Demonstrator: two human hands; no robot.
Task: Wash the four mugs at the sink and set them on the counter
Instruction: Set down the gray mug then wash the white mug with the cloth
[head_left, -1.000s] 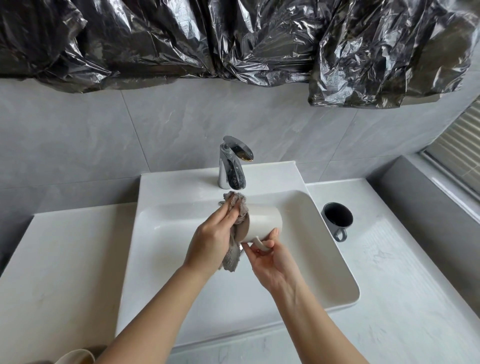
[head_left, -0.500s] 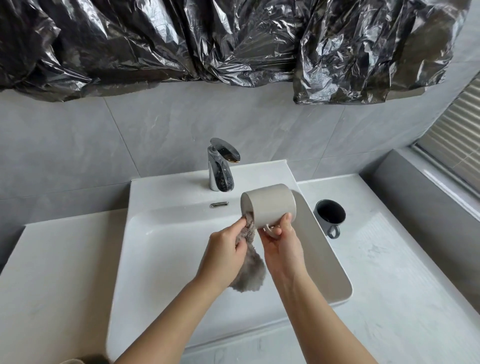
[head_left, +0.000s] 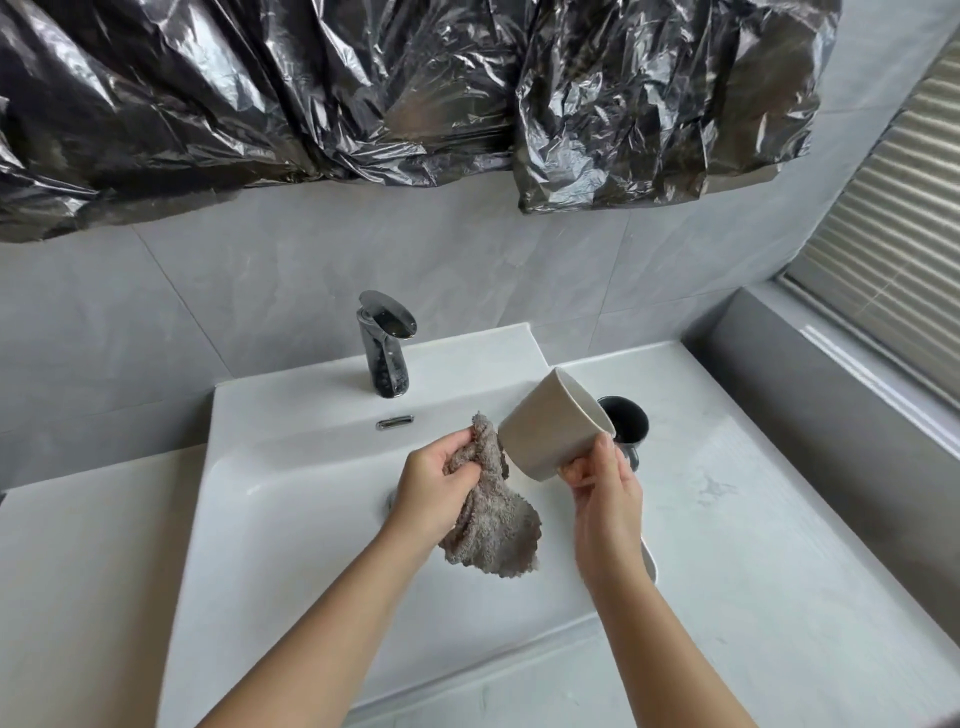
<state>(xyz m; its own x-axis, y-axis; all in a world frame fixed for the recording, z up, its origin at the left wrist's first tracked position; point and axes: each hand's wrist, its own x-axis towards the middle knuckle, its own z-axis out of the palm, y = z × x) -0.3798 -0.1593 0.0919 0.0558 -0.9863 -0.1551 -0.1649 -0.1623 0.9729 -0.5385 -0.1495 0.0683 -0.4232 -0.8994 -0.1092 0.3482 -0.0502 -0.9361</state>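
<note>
Two bare forearms reach in from the bottom edge over the white sink (head_left: 291, 519). The left hand (head_left: 436, 483) is bunched around a grey terry cloth (head_left: 493, 525), fingers curled into its upper folds, while the rest of the cloth hangs loose over the basin. The right hand (head_left: 605, 488) is clamped on the beige mug (head_left: 550, 431), pinching it low near the rim; the handle is hidden by the fingers. The hands are close together, joined only where the top of the cloth touches the edge of the mug's base.

The beige mug is held in the air above the right side of the basin, tilted with its base towards the cloth and its mouth up and to the right. Its outside is matt beige, the rim and inner wall paler; what is inside cannot be told.

Just behind it, a dark mug (head_left: 628, 421) stands upright on the pale counter (head_left: 753, 519) beside the sink, partly covered by the beige one; its inside is too dark to read.

Farther back, a chrome faucet (head_left: 384, 348) rises from the sink's rear ledge above an overflow slot (head_left: 395, 422). Crumpled black plastic sheeting (head_left: 363, 93) hangs across the grey tiled wall, and window blinds (head_left: 893, 249) show at the right.
</note>
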